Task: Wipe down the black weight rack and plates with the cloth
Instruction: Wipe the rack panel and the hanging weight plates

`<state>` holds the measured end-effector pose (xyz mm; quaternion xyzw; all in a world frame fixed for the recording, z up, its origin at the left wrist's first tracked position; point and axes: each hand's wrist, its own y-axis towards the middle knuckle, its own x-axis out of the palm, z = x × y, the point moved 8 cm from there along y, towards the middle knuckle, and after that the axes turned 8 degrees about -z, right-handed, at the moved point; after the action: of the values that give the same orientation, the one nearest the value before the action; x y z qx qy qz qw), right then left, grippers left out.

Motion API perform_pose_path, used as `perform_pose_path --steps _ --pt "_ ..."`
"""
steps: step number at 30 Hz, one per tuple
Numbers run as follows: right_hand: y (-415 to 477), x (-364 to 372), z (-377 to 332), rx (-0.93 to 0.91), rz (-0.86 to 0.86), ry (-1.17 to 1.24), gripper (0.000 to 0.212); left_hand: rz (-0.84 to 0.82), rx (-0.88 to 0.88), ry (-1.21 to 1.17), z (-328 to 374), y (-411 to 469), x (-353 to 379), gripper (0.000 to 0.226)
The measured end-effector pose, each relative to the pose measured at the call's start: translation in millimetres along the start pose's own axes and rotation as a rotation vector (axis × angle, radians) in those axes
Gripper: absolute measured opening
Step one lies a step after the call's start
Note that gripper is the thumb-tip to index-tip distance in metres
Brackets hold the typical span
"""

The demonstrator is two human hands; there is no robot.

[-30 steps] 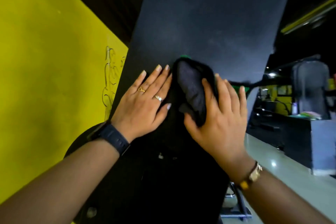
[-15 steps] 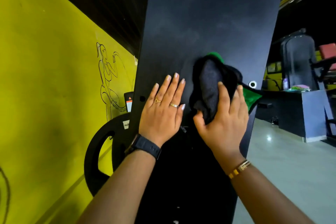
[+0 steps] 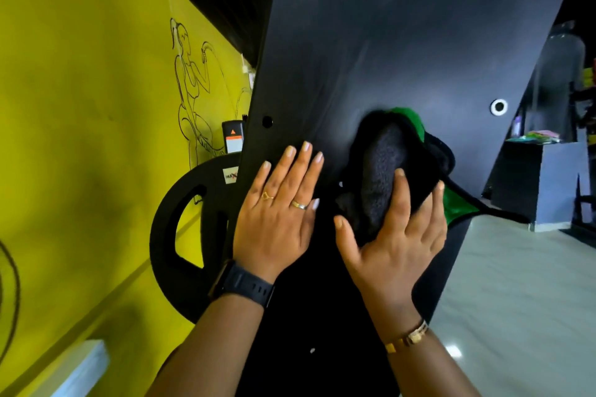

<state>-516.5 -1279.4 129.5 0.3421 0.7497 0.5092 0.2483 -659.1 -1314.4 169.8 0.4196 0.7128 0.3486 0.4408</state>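
Fleecy black cloth (image 3: 383, 171) under right hand (image 3: 392, 245); left hand (image 3: 277, 219) flat, splayed on smooth rack panel (image 3: 387, 42).

Black-green cloth (image 3: 390, 167), yellow wall (image 3: 80, 106).

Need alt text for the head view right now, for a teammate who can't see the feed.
The right hand presses a bunched black-and-green cloth against the black rack panel, while the left hand rests flat beside it. A black weight plate hangs left, by a yellow wall.
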Motion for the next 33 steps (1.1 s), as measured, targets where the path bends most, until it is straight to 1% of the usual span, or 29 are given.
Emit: perform_pose_path --steps 2,5,8,13,15,18,22,25,27,31,33 --pt "-4.8 1.1 -2.5 -0.037 -0.022 0.003 0.075 0.006 -0.002 -0.009 0.2 1.6 -1.8 0.052" --pt "-10.8 1.7 -5.5 -0.072 0.003 -0.018 0.063 0.024 -0.007 -0.031 -0.3 -1.7 -2.1 0.051" --pt "-17.2 -0.2 -8.3 -0.123 0.006 0.003 0.058 0.040 -0.026 -0.049 -2.3 -6.3 -2.1 0.050" --pt "-60.5 2.4 -14.8 -0.227 -0.133 0.012 0.056 0.017 -0.044 -0.064 -6.5 -20.6 -0.1 0.049" --pt "-75.8 6.4 -14.4 -0.265 -0.162 -0.008 0.057 -0.001 -0.051 -0.076 -9.9 -36.0 3.1 0.048" --pt "-61.9 4.6 -9.8 -0.235 -0.121 -0.024 0.057 -0.038 -0.069 -0.084 -13.6 -58.5 8.2 0.049" --pt "1.5 -3.5 -14.0 -0.128 -0.070 -0.010 0.062 -0.092 -0.082 -0.143 -17.8 -60.8 4.6 0.052" --pt "39.9 -5.2 -26.0 -0.059 -0.051 0.037 0.063 -0.119 -0.021 -0.208 -24.7 -60.4 0.8 0.052" --pt "43.3 -3.1 -35.7 -0.021 -0.049 0.065 0.061 -0.121 0.050 -0.251 -29.2 -62.7 -0.1 0.052" --pt "10.6 5.4 -59.8 0.006 -0.005 0.037 0.055 -0.105 0.208 -0.351 -46.5 -78.8 7.4 0.054" --pt "-11.8 11.5 -68.6 0.030 0.018 0.013 0.052 -0.074 0.295 -0.470 -52.6 -90.7 16.1 0.058"
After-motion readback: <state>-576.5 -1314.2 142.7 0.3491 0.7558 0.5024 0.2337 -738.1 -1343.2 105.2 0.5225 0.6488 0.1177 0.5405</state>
